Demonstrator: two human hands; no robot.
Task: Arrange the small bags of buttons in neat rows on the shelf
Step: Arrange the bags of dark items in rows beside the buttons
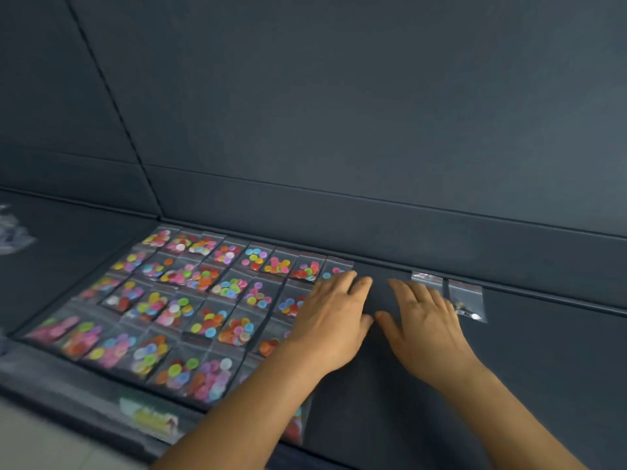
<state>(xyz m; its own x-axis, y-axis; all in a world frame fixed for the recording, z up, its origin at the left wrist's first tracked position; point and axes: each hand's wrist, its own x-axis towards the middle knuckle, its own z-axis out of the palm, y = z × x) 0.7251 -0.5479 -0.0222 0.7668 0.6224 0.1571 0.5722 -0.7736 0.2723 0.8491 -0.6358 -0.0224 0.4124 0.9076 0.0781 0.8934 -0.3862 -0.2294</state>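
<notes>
Dark blue-grey panels form the back wall (373, 96) and the flat shelf (509, 368) below it, the two meeting at a raised ledge that runs from the left corner off to the right. On the shelf lies a grid of small clear bags of buttons (190, 300) — several rows deep, each bag packed with bright discs in pink, yellow, green, blue and orange. The grid starts in the shelf's left corner and spreads rightward, its back row tucked against the ledge.

At the right edge of that grid rests the left hand (334, 320), palm down with fingers straight and flat, covering the last bags in the nearer rows; its fingertips reach the end bag of the back row. Just right of the grid, past a strip of bare shelf, the right hand (424, 320) also lies palm down, fingers extended and loosely spread, grasping nothing. Its fingers touch or overlap a clear bag (426, 279), while a second bag holding dark buttons (467, 301) sits just beyond, both close to the ledge.

In front of the grid, at the shelf's near edge, lies a blurred bag with yellow-green contents (149, 415). Far left of the grid, a pale heap of clear plastic (13, 232) is too blurred to identify.
</notes>
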